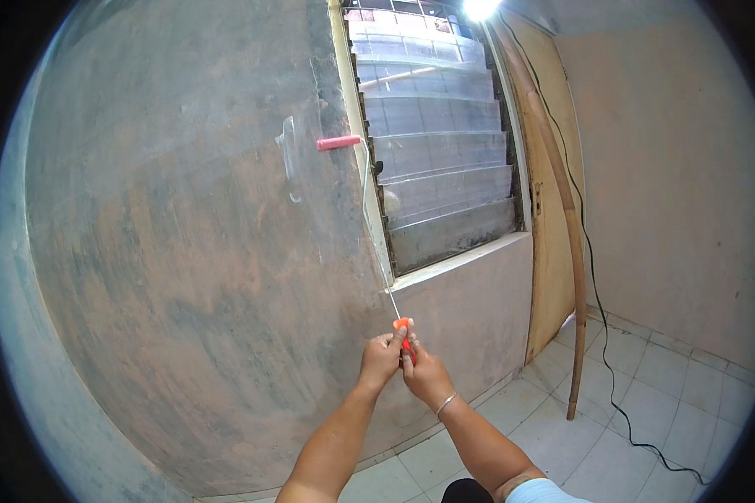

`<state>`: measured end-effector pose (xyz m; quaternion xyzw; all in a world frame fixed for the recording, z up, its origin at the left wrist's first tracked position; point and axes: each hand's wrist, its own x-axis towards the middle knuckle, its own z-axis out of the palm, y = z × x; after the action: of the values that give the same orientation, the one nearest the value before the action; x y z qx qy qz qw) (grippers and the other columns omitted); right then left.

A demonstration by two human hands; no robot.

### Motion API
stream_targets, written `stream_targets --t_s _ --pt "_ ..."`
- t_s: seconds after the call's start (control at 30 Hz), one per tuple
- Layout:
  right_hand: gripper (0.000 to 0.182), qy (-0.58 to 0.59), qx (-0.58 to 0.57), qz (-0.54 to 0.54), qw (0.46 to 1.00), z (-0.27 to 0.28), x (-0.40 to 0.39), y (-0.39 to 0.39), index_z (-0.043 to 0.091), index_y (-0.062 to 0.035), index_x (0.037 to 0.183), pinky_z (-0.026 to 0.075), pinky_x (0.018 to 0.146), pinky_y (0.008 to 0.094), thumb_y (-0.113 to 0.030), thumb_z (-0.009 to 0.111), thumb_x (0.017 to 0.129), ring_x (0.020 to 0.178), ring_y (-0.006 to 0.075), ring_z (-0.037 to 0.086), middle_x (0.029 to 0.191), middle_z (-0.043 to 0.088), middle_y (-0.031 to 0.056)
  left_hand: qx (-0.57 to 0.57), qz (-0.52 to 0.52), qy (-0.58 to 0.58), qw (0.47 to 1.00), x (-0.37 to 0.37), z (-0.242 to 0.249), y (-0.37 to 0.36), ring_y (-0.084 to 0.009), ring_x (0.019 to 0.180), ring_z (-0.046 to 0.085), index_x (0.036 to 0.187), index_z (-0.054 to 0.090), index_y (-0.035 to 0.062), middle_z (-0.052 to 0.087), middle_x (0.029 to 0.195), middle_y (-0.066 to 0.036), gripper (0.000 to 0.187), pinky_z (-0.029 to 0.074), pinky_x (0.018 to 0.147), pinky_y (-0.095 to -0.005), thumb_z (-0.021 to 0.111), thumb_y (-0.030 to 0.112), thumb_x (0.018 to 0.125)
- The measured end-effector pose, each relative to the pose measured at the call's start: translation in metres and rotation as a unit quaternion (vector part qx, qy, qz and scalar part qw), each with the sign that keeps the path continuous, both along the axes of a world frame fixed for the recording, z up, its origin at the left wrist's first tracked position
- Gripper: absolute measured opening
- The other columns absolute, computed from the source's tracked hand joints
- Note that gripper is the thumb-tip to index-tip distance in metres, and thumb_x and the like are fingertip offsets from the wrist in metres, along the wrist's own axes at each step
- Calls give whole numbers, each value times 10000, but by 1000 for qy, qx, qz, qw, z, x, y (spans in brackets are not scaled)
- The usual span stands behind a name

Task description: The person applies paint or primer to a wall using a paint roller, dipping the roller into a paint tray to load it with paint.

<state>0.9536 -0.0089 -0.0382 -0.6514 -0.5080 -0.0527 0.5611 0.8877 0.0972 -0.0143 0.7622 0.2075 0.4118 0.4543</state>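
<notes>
Both my hands grip the orange-red handle of a paint roller (pixel 339 143). My left hand (pixel 381 360) is wrapped round the handle from the left, its thumb near the top. On the other side my right hand (pixel 429 376) closes round it too, a bracelet at the wrist. From the handle a thin metal rod runs up to the pink roller sleeve, which lies against the grey, patchy wall (pixel 201 251) just left of the window frame. A whitish wet-looking streak (pixel 288 151) marks the wall left of the sleeve.
A louvred glass window (pixel 436 134) with a pale sill (pixel 461 261) is right of the roller. Beside it a bamboo pole (pixel 572 251) leans by a wooden door (pixel 554 201). A dark cable (pixel 593 268) hangs down onto the tiled floor (pixel 646 394). A lit lamp (pixel 481 8) shines at the top.
</notes>
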Motion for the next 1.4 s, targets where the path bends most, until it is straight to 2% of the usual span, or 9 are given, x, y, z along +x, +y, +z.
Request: stream_targets --t_s 0.33,0.63,0.73,0.83,0.93,1.0,1.13,1.27,1.4 --pt "656 -35 50 8 998 141 -5 42 213 -127 1517 468 686 541 -208 497 931 765 473 617 815 650 275 74 68 -73 992 -5 137 34 -117 556 543 715 640 -13 619 609 -72 514 439 540 -339 567 439 947" --pt "711 22 -64 43 997 -201 -63 -50 157 -99 1531 485 651 506 -175 516 923 738 438 625 817 644 247 -119 32 126 984 -75 -203 -56 -182 581 580 768 663 43 634 643 -108 440 459 583 -395 567 438 937" --pt "706 44 -127 32 990 -161 -60 -37 171 -143 1536 488 654 488 -160 521 923 738 406 628 821 650 203 -39 90 111 989 -72 -173 -48 -194 582 591 753 651 42 615 632 -133 451 453 573 -413 572 449 931" --pt "675 14 -10 50 999 -32 -47 13 229 -146 1521 484 672 498 -176 527 916 782 430 625 866 653 233 27 135 55 989 -60 -40 -1 -146 568 482 695 592 14 578 599 -101 466 424 545 -376 604 418 927" --pt "698 -20 58 61 996 102 -51 49 198 -164 1527 465 675 530 -173 529 912 777 470 608 841 639 280 1 89 -140 986 -56 62 37 -84 623 504 887 662 5 608 706 -31 388 435 572 -288 556 369 972" --pt "708 -21 57 61 996 113 -55 57 184 -171 1530 459 670 534 -172 529 912 769 477 605 830 635 286 -9 45 -192 980 -79 81 15 -68 643 513 962 669 6 621 761 -22 371 441 587 -261 534 351 989" --pt "690 -3 8 49 999 -8 -56 49 208 -173 1526 463 689 519 -150 522 911 801 476 591 882 630 284 -128 58 -160 977 -126 -11 -22 -79 679 581 1189 577 28 643 947 -35 351 475 638 -246 496 321 1012" --pt "743 12 -158 70 985 -194 -77 -42 130 -143 1542 476 657 494 -154 529 916 754 449 599 864 629 249 -139 102 105 979 -213 -164 -58 -107 671 612 1113 593 25 684 883 -75 387 488 633 -269 513 385 996" --pt "744 14 -92 66 994 -150 -91 -34 143 -165 1542 484 683 486 -139 533 910 777 441 607 875 635 238 -267 111 172 942 -271 -208 -97 -127 724 635 1131 575 -6 688 916 -104 360 496 645 -273 526 325 996"
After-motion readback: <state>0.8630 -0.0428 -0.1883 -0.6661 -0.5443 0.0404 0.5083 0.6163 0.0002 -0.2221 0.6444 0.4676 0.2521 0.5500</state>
